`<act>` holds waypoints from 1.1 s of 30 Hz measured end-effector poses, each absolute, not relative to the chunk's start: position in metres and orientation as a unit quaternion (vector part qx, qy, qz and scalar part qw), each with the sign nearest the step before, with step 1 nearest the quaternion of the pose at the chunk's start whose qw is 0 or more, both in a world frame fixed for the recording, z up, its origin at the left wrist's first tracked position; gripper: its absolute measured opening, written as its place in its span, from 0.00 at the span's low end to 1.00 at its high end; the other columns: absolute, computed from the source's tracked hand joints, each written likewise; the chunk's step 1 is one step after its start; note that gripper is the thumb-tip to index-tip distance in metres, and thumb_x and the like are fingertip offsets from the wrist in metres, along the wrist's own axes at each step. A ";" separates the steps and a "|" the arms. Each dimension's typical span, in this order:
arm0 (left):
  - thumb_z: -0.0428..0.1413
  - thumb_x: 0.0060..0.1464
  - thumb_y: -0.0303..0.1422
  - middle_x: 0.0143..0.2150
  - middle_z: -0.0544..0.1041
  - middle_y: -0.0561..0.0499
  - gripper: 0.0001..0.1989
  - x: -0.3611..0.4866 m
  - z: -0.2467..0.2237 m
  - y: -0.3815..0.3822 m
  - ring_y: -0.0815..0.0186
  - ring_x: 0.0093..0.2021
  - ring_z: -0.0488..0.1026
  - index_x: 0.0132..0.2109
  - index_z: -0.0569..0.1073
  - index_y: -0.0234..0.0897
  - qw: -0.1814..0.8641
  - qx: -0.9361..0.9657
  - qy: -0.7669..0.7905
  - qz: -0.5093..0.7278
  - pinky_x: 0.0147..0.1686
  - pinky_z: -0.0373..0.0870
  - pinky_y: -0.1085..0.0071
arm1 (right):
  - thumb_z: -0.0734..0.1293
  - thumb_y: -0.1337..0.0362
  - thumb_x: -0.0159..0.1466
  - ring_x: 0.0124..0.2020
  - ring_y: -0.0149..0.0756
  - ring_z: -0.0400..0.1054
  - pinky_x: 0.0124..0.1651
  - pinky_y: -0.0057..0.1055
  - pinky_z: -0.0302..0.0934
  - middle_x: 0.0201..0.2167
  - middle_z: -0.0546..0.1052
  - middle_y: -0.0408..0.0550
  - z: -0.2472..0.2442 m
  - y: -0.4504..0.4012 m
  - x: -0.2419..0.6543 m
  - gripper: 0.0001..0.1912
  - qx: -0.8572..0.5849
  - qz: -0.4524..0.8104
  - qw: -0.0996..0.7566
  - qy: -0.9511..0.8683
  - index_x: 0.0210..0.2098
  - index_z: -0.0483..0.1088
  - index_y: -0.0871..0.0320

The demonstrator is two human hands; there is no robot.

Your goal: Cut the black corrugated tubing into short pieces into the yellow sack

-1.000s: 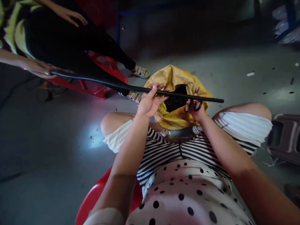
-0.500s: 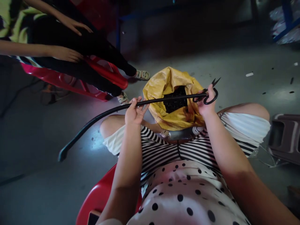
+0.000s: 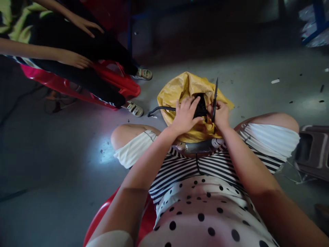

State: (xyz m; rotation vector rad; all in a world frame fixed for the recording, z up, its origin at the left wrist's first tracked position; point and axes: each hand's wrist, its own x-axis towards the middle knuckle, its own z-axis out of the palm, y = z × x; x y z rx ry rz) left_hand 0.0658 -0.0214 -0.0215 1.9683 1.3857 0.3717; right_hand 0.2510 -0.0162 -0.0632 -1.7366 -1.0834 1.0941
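Observation:
Over the mouth of a yellow woven bag (image 3: pixel 177 87) my left hand (image 3: pixel 186 116) lies with its fingers spread, palm down. A black flexible tube (image 3: pixel 164 108) runs out from under that hand and hangs past the bag's left rim, its end bent down. My right hand (image 3: pixel 222 115) is closed on black-handled scissors (image 3: pixel 215 97), whose blades point away from me. Its fingertips are at the bag's right inner edge, and whether they also pinch the tube cannot be made out. Dark pieces (image 3: pixel 200 99) show inside the bag between my hands.
At the left, a person (image 3: pixel 74 58) sits on a red plastic chair (image 3: pixel 123 85), hands on the legs, feet near the bag. A grey-brown stool (image 3: pixel 312 149) stands at the right. Small scraps (image 3: pixel 275 81) lie on the floor. My red seat (image 3: pixel 102 216) is below me.
The long tube, stretched between both hands before, has dropped toward the bag's mouth. My left hand moved right and spread out over it. The scissors turned to point straight away from me.

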 end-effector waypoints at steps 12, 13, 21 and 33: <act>0.49 0.70 0.36 0.54 0.81 0.40 0.16 0.016 -0.061 0.017 0.54 0.57 0.75 0.56 0.76 0.36 0.337 0.716 0.593 0.148 0.63 0.69 0.58 | 0.69 0.35 0.63 0.32 0.39 0.68 0.37 0.33 0.58 0.29 0.74 0.46 -0.060 -0.028 0.252 0.28 -0.628 0.553 0.173 -0.520 0.33 0.69 0.54; 0.48 0.70 0.36 0.54 0.81 0.40 0.16 0.013 -0.060 0.019 0.53 0.57 0.75 0.56 0.76 0.36 0.330 0.715 0.597 0.150 0.63 0.68 0.58 | 0.69 0.34 0.63 0.32 0.39 0.68 0.37 0.33 0.58 0.30 0.75 0.46 -0.061 -0.031 0.248 0.28 -0.620 0.562 0.165 -0.522 0.34 0.69 0.54; 0.50 0.70 0.35 0.52 0.81 0.41 0.14 0.025 -0.062 0.009 0.53 0.57 0.76 0.53 0.77 0.38 0.325 0.724 0.598 0.112 0.61 0.69 0.58 | 0.69 0.33 0.62 0.33 0.40 0.68 0.37 0.32 0.58 0.32 0.77 0.48 -0.069 -0.042 0.233 0.29 -0.621 0.535 0.135 -0.557 0.34 0.69 0.54; 0.49 0.70 0.35 0.53 0.82 0.40 0.14 0.037 -0.094 -0.001 0.52 0.54 0.78 0.51 0.78 0.38 0.357 0.717 0.598 -0.038 0.52 0.71 0.62 | 0.66 0.32 0.63 0.27 0.41 0.69 0.33 0.33 0.57 0.19 0.71 0.49 -0.107 -0.052 0.225 0.34 -0.652 0.507 0.053 -0.562 0.20 0.67 0.54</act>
